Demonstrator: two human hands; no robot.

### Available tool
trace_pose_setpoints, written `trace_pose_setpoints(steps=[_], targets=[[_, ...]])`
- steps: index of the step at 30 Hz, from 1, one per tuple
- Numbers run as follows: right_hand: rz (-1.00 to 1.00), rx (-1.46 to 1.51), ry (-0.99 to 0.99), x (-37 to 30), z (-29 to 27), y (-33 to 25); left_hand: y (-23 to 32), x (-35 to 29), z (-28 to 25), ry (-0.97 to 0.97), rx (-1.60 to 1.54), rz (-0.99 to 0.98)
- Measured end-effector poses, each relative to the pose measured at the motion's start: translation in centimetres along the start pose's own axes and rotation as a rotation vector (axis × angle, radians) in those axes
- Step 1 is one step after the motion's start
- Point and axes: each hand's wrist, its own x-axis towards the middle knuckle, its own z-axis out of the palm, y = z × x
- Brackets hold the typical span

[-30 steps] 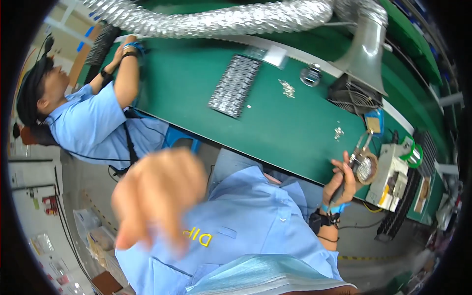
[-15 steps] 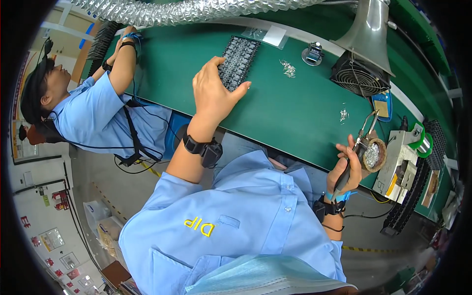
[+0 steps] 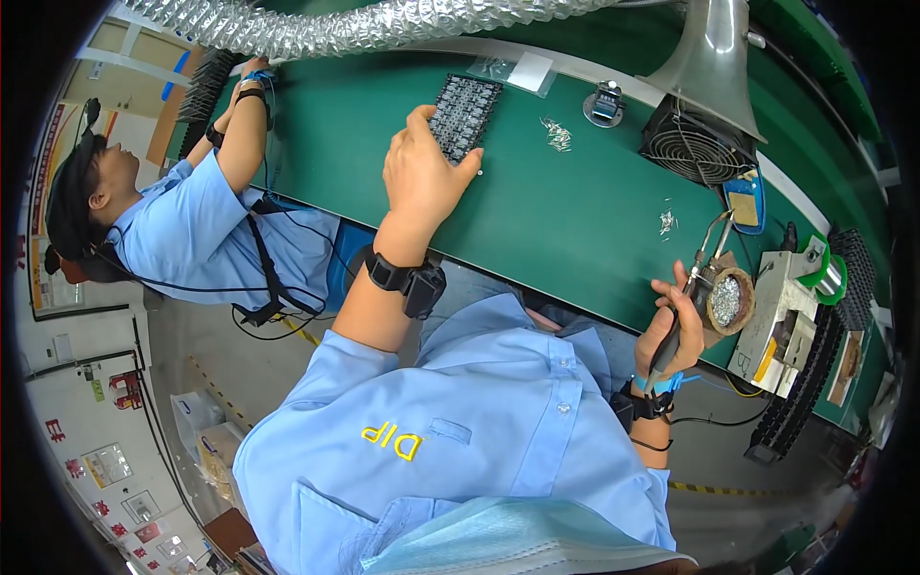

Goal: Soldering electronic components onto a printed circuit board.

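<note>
My left hand [image 3: 422,182] spans the near end of a dark circuit board panel [image 3: 466,113], fingers along its left edge and thumb at its right edge. Rows of small grey and silver parts cover the panel, which lies on the green bench. In my right hand [image 3: 674,326] at the bench's front edge is a soldering iron [image 3: 667,350] with a dark handle. Its metal end points away from me, close to a yellowish sponge in a blue tray [image 3: 760,213]. Beside that hand stands a round brown pot [image 3: 748,311] of silvery bits.
Small piles of metal pins [image 3: 557,135] lie on the green bench [image 3: 575,225]. A fan [image 3: 698,144] sits under a metal hood, and a ribbed duct [image 3: 383,27] crosses the far side. At right are a soldering station [image 3: 757,335] and green spool [image 3: 826,278]. A co-worker [image 3: 177,206] sits left.
My left thumb has closed in toward the panel's right edge, and the hand has come a little farther over the near end. My right hand holds the iron as before.
</note>
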Motion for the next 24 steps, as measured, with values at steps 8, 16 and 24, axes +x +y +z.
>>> trace_pose_setpoints(steps=[8,16,24], targets=[[-0.003,0.036,-0.002,0.2,-0.1,0.1,0.0,0.2,0.2,0.033,-0.002,0.005],[0.016,0.043,0.018,0.2,-0.1,-0.2,1.0,-0.1,-1.1,0.056,-0.081,0.036],[-0.008,0.084,0.041,0.3,0.0,0.0,6.2,-5.8,-2.3,-0.153,-0.378,0.235]])
